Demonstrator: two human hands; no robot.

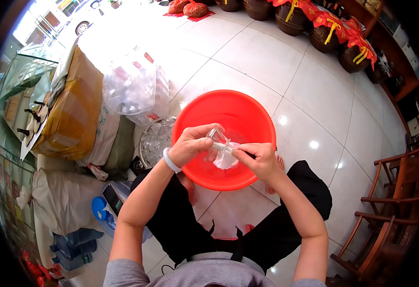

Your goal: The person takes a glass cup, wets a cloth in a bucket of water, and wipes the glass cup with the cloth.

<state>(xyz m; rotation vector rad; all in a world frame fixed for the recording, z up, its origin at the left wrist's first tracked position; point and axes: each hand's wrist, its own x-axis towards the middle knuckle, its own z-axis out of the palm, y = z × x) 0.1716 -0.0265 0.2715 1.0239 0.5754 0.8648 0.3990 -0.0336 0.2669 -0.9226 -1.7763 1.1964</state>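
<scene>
Over the red plastic basin (190,115), my left hand (194,145) is closed around a small clear glass (216,134), which is tilted. A white band circles that wrist. My right hand (258,160) pinches a thin, whitish item (224,148) at the mouth of the glass; its kind is hard to make out, and a dark bit shows by the fingers. Below the hands, a pinkish-white thing that looks like a cloth (226,161) shows inside the basin. To the left of the basin stands a round metal bowl (145,152) full of clear glassware (160,136).
A clear plastic bag (129,88) of glassware sits behind the bowl. At left are a taped carton (78,105), sacks (58,193), a phone (112,198) and blue water bottles (73,248). Wooden chairs (391,205) stand right; dark jars (291,19) line the back.
</scene>
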